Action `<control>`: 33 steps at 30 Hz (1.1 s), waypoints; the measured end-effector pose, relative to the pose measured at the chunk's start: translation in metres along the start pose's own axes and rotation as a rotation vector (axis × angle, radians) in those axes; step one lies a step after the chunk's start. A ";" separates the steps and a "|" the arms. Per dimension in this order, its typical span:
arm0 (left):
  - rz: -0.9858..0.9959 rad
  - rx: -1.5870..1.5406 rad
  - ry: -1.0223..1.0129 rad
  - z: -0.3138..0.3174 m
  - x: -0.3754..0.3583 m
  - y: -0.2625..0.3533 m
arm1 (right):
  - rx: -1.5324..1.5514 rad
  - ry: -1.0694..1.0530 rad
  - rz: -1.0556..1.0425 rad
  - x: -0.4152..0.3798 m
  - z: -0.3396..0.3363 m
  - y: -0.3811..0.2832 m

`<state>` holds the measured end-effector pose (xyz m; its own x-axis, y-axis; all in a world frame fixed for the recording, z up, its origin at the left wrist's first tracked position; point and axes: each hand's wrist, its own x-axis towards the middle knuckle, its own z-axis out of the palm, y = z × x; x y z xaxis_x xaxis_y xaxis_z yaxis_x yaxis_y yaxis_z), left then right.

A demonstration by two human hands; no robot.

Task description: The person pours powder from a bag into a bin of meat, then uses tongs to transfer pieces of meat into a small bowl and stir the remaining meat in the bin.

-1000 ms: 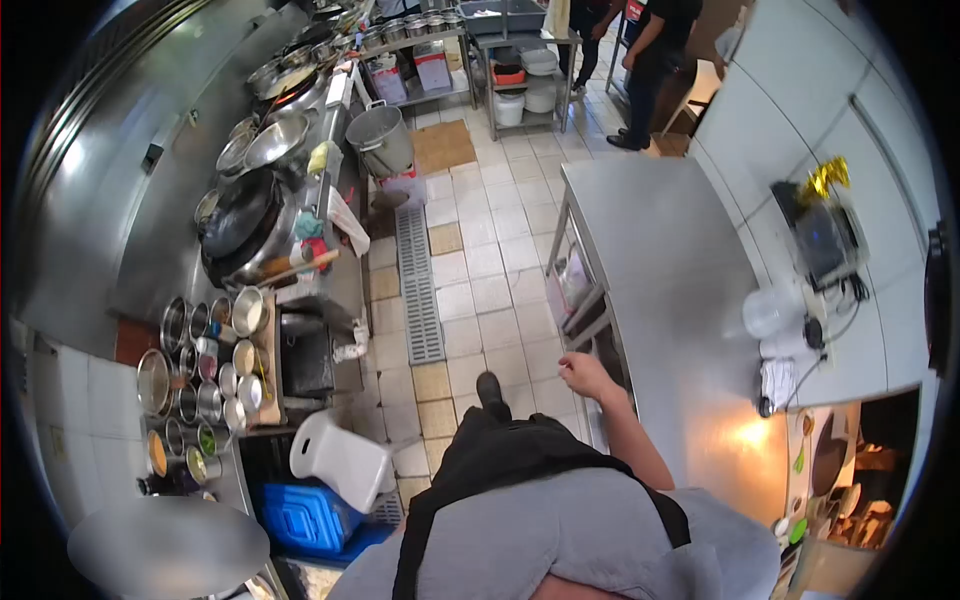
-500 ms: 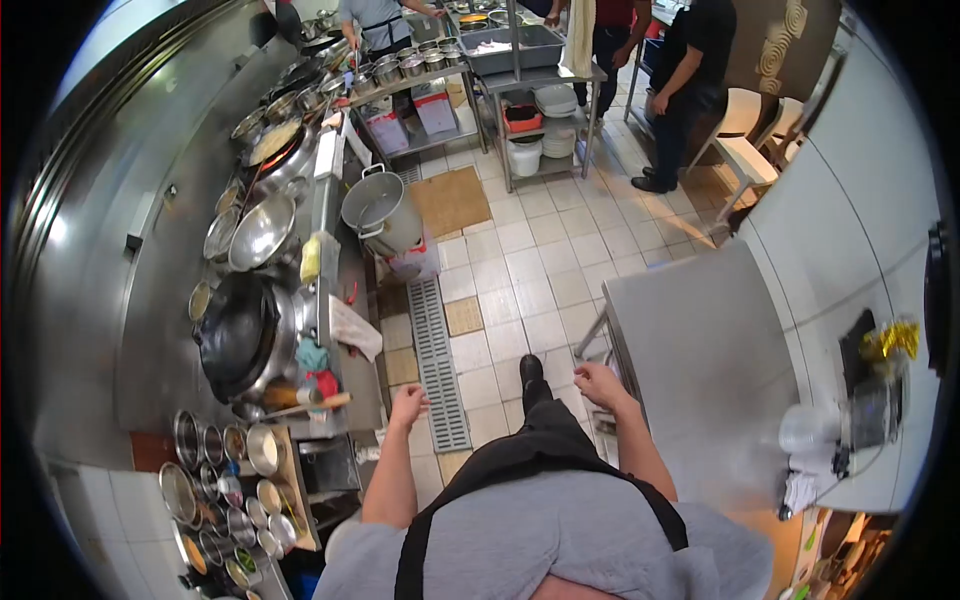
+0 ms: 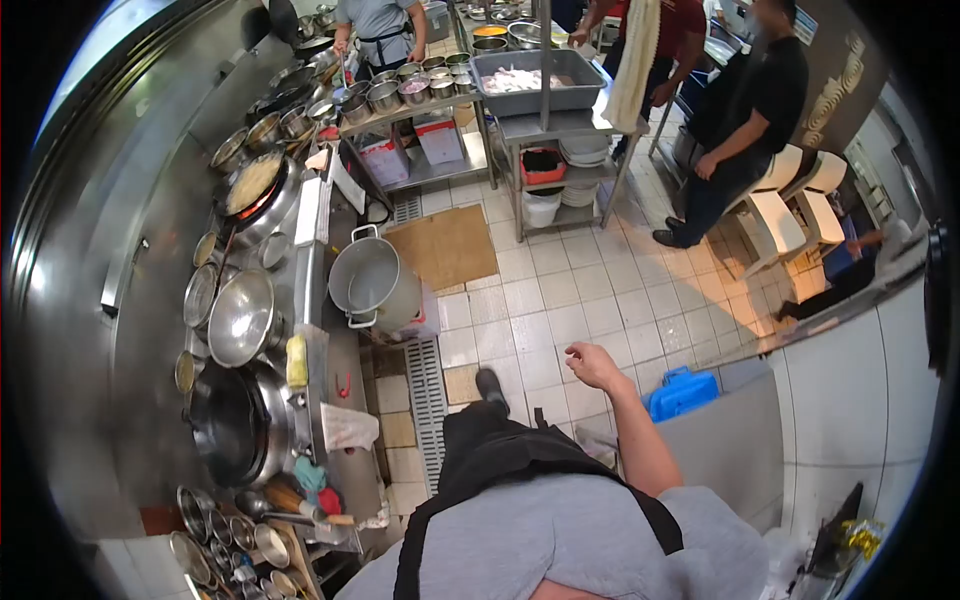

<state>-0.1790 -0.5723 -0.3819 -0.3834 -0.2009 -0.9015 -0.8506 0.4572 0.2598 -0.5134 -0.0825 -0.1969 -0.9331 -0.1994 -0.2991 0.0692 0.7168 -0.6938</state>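
Observation:
My right hand [image 3: 594, 366] hangs in the air over the tiled floor, its fingers loosely bent and a little apart. Nothing shows in it. Nearest to it is a blue plastic container [image 3: 683, 394] by the steel table [image 3: 728, 425]. My left hand is out of view. On the left, the steel cooking range [image 3: 318, 385] carries a black wok [image 3: 222, 425], a shiny metal bowl [image 3: 244, 318] and a folded yellow cloth [image 3: 297, 360]. A white cloth [image 3: 349, 427] hangs over its front edge.
A large stockpot [image 3: 375, 285] stands beside the range, near a brown mat [image 3: 443, 245] and a floor drain grate [image 3: 427, 400]. Ahead is a steel trolley with a grey tub [image 3: 536, 84]. One person [image 3: 755, 110] stands by white chairs [image 3: 775, 222]; others work at the back.
I have moved forward along the floor; the stockpot, trolley and people appear closer. My left hand has left the view. The blue container has come into sight, and my right hand has moved up in view.

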 end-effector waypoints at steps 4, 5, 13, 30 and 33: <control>0.012 -0.024 -0.014 -0.044 0.065 0.097 | -0.041 -0.003 0.038 0.104 -0.012 0.004; 0.024 -0.006 -0.018 -0.059 0.084 0.120 | -0.053 0.004 0.020 0.124 -0.008 0.007; 0.369 -0.083 0.340 -0.224 0.243 0.387 | 0.209 -0.022 0.088 0.289 -0.057 -0.037; 0.338 -1.450 -0.118 -0.420 0.243 0.782 | 0.171 -0.209 -0.041 0.682 -0.081 -0.070; 0.408 -1.740 -0.104 -0.449 0.278 0.766 | -0.220 -0.254 -0.418 0.773 -0.080 -0.109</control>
<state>-1.0984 -0.6674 -0.2778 -0.6823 -0.2385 -0.6910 -0.1070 -0.9025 0.4172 -1.2708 -0.2610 -0.3001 -0.7486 -0.6337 -0.1949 -0.3909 0.6593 -0.6422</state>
